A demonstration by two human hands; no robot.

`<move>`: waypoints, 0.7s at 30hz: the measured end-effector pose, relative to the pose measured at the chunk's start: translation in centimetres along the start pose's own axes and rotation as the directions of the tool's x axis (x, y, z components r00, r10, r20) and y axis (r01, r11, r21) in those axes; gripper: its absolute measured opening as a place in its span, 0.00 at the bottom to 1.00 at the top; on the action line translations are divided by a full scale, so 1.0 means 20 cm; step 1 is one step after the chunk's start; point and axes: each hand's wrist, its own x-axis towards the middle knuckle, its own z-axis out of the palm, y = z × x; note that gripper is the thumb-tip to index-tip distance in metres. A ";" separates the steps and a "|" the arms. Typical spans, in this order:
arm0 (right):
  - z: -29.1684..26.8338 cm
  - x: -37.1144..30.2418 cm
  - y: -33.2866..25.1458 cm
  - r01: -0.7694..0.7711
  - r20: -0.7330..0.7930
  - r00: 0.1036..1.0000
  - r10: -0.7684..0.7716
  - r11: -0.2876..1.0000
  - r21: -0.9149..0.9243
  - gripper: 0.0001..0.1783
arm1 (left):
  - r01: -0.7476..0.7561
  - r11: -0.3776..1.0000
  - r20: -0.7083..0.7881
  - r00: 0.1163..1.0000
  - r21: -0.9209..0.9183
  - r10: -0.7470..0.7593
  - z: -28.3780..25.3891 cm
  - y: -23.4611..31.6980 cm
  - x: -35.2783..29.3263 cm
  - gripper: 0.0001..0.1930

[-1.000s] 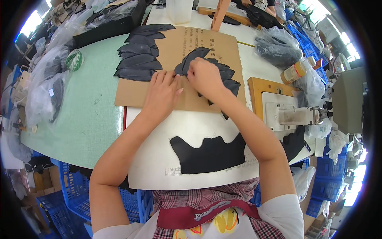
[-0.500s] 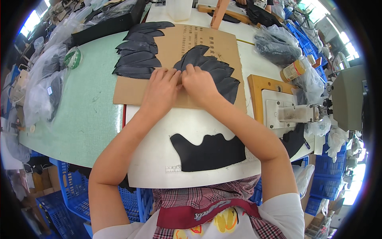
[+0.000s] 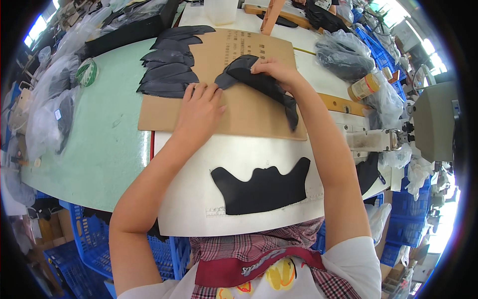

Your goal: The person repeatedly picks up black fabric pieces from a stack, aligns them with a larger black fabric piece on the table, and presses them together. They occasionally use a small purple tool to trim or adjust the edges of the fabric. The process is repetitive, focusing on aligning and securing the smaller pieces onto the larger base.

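Black cut leather piece, lifted at its far end by my right hand, pinched between fingers; its tail trails over the cardboard sheet. My left hand lies flat, empty, pinning that cardboard. Stacked black pieces line its left edge. White board nearer me carries one shaped panel; green surface lies left.

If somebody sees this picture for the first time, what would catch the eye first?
Probably the two bare hands over the brown cardboard sheet: the right hand grips a stack of black curved pieces, while the left hand lies flat on the cardboard. Next, the large black wavy-edged piece on the white board nearest the person.
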 end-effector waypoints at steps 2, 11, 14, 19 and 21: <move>-0.03 0.00 0.04 -0.046 0.095 0.995 0.021 0.962 0.270 0.08 | 0.007 0.996 -0.039 0.999 -0.087 -0.010 0.01 -0.01 0.00 0.18; -0.05 0.03 0.10 -0.167 0.202 0.975 0.095 0.910 0.379 0.08 | -0.028 0.999 -0.070 0.997 0.020 0.030 -0.04 -0.03 0.00 0.18; -0.06 0.02 0.12 -0.180 0.176 0.978 0.113 0.884 0.431 0.09 | -0.038 0.999 -0.068 0.997 0.005 0.038 -0.04 -0.01 0.01 0.16; 0.01 -0.05 0.03 -0.154 0.167 0.982 0.091 0.894 0.420 0.11 | 0.230 0.818 -0.082 0.945 -0.527 -0.318 -0.07 -0.04 0.02 0.11; 0.04 -0.11 -0.03 -0.106 0.145 0.987 0.064 0.946 0.306 0.11 | 0.326 0.650 -0.060 0.866 -0.686 -0.497 -0.10 -0.04 0.04 0.08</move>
